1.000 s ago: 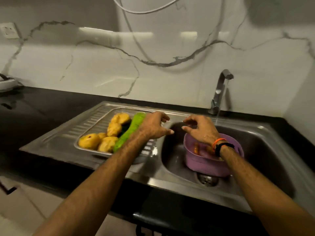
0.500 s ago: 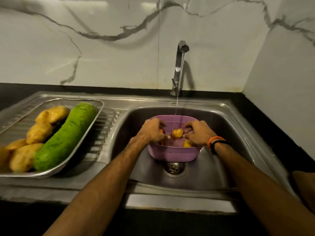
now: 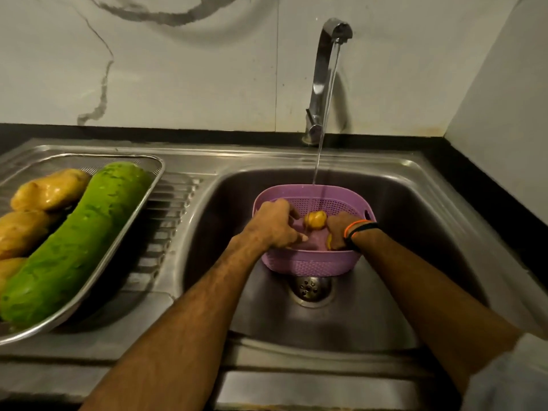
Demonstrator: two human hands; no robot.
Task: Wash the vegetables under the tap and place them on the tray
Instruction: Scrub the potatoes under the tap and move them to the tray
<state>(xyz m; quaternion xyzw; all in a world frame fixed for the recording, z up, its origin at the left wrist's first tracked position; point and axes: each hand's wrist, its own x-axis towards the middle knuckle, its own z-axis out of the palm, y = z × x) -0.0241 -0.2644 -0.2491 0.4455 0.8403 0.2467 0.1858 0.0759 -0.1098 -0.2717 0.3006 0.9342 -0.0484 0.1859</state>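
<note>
While tap (image 3: 323, 69) runs, steel sink (image 3: 415, 232) (marble wall (image 3: 178, 69))

Two bare forearms reaching toward twelve o'clock, left hand (image 3: 274, 225) knuckles up with fingers curled downward, right hand (image 3: 338, 229) curled at its three o'clock, orange and black wristbands (image 3: 358, 228) on right wrist

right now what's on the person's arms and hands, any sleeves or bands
Both forearms are bare, with no sleeves or gloves showing. The left hand has nothing on it or its wrist. The right hand has two thin bands at the wrist: an orange band and a black band beside it.
</note>
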